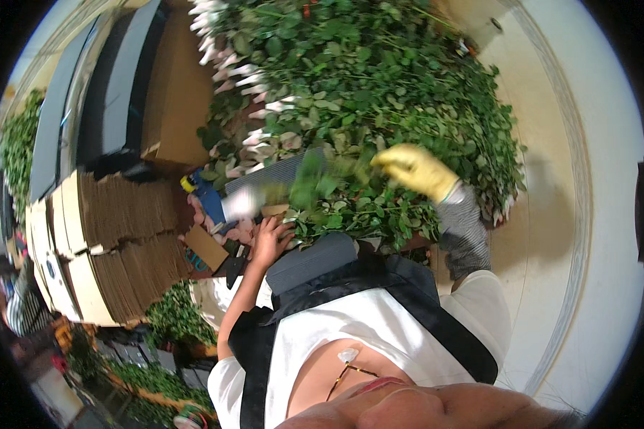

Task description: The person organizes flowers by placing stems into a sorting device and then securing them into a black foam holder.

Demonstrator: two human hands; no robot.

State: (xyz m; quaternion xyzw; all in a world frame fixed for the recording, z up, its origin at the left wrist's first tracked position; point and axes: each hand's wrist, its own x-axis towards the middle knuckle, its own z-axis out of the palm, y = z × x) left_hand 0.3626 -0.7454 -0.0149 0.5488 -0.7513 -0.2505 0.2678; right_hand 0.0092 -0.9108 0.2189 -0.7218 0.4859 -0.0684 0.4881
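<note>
My right hand (418, 171), in a yellow glove with a grey sleeve, is closed, its fingers pinched around the stem end of a rose. The rose (311, 180) is smeared by motion; its leafy stem stretches left to a white-covered head (243, 204). My bare left hand (268, 242) rests at the near table edge, fingers spread, holding nothing visible. Beyond both hands lies a big pile of leafy rose stems (379, 86), with white and pale pink covered heads (254, 79) along its left side. A grey corrugated sheet (275, 174) lies under the moving rose.
Stacked flat cardboard (132, 247) stands to the left, with dark grey boxes (111, 86) behind it. Pink petals (243, 232), a blue and yellow tool (206, 193) and a cardboard piece (206, 247) lie near my left hand. More greenery (179, 314) is at lower left.
</note>
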